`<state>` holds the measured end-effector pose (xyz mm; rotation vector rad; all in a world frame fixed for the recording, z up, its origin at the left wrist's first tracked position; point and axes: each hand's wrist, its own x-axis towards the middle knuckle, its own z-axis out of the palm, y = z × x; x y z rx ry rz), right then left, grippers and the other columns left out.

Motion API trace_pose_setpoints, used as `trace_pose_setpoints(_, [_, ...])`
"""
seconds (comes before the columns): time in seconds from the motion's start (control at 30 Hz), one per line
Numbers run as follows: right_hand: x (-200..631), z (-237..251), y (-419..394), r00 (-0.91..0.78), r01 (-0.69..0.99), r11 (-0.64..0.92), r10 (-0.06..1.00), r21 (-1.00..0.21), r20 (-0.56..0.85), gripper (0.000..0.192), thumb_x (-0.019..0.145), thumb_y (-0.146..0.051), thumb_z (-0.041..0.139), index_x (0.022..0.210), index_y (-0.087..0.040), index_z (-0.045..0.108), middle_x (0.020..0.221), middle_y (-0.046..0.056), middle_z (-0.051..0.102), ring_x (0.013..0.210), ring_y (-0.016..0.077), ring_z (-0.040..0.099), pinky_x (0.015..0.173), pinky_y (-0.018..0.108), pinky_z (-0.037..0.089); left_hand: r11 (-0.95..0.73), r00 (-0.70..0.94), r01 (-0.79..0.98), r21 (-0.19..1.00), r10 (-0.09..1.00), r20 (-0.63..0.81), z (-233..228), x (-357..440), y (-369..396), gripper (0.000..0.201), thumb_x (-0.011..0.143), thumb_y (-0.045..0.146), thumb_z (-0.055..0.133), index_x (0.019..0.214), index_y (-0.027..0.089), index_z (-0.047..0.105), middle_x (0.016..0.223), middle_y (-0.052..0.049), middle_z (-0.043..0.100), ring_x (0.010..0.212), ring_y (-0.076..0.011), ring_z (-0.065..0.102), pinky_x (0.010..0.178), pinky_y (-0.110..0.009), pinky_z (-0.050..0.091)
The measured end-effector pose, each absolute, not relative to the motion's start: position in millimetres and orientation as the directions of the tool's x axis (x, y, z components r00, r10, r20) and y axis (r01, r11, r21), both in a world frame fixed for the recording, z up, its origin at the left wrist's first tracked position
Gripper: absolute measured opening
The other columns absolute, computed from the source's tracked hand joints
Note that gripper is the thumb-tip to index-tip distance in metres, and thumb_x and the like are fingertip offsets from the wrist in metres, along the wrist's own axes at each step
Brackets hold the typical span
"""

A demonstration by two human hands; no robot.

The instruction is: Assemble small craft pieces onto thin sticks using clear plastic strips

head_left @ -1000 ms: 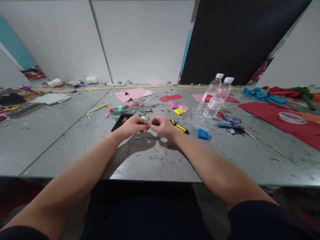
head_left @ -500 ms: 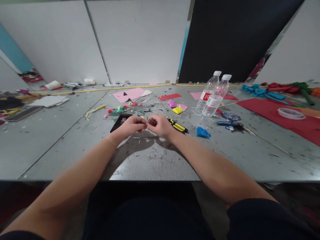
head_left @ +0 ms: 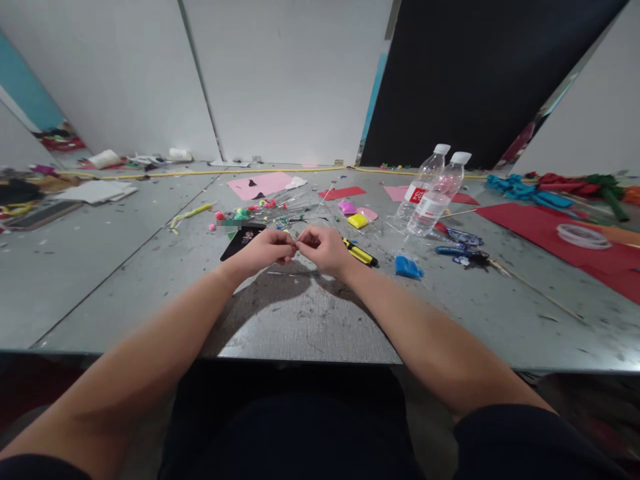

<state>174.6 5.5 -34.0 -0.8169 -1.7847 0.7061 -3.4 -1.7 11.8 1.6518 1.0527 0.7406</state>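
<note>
My left hand [head_left: 267, 250] and my right hand [head_left: 323, 250] meet fingertip to fingertip above the table. Both are closed in a pinch, and whatever lies between the fingers is too small or hidden to name. Under them a thin rod [head_left: 293, 273] lies on the table. Beside my left hand is a flat black item [head_left: 239, 244], partly covered by the wrist. A yellow and black cutter-like tool [head_left: 361, 253] lies just right of my right hand. Farther right sits a blue packet [head_left: 408, 267].
Two plastic bottles [head_left: 434, 200] stand at the right, near pliers [head_left: 457, 251] and red sheets [head_left: 530, 233]. Yellow [head_left: 357, 221] and purple [head_left: 347, 207] packets lie beyond my hands. Colourful beads or pompoms [head_left: 241, 215] and pink paper [head_left: 260, 185] are behind my left hand.
The camera view has tilted slightly, shifting the scene a little. Both hands stay pinched together in nearly the same place.
</note>
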Motion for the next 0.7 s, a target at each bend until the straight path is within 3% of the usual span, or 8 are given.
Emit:
trace_pose_setpoints(0.23, [174, -35, 7, -0.227, 0.163, 0.619, 0.782, -0.769, 0.581, 0.013, 0.079, -0.031, 0.063, 0.074, -0.019, 0.061, 0.064, -0.001, 0.059, 0.058, 0.0113, 0.047, 0.057, 0.027, 0.039, -0.09, 0.443, 0.258, 0.962, 0.896, -0.035, 12, -4, 0, 0.012, 0.073, 0.006, 0.059, 0.071, 0.016, 0.065, 0.055, 0.002, 0.057, 0.053, -0.0082, 0.052, 0.054, -0.022, 0.04])
trace_pose_setpoints(0.47, [176, -27, 2, -0.277, 0.291, 0.7, 0.714, -0.652, 0.643, 0.014, 0.082, -0.026, 0.062, 0.069, -0.02, 0.06, 0.064, -0.001, 0.058, 0.06, 0.0124, 0.048, 0.06, 0.028, 0.038, -0.065, 0.485, 0.145, 0.987, 0.874, -0.014, 10, -4, 1, 0.01, 0.069, 0.007, 0.059, 0.069, 0.016, 0.062, 0.053, 0.003, 0.054, 0.051, -0.0094, 0.053, 0.053, -0.023, 0.04])
trace_pose_setpoints(0.7, [176, -26, -1, -0.324, 0.349, 0.754, 0.654, -0.556, 0.684, 0.016, 0.084, -0.024, 0.059, 0.069, -0.02, 0.06, 0.065, 0.0, 0.059, 0.064, 0.0137, 0.051, 0.063, 0.028, 0.038, -0.087, 0.492, 0.164, 0.983, 0.87, -0.005, 9, -7, 2, 0.009, 0.069, 0.012, 0.061, 0.062, 0.016, 0.059, 0.055, 0.0, 0.058, 0.051, -0.0099, 0.056, 0.052, -0.023, 0.042])
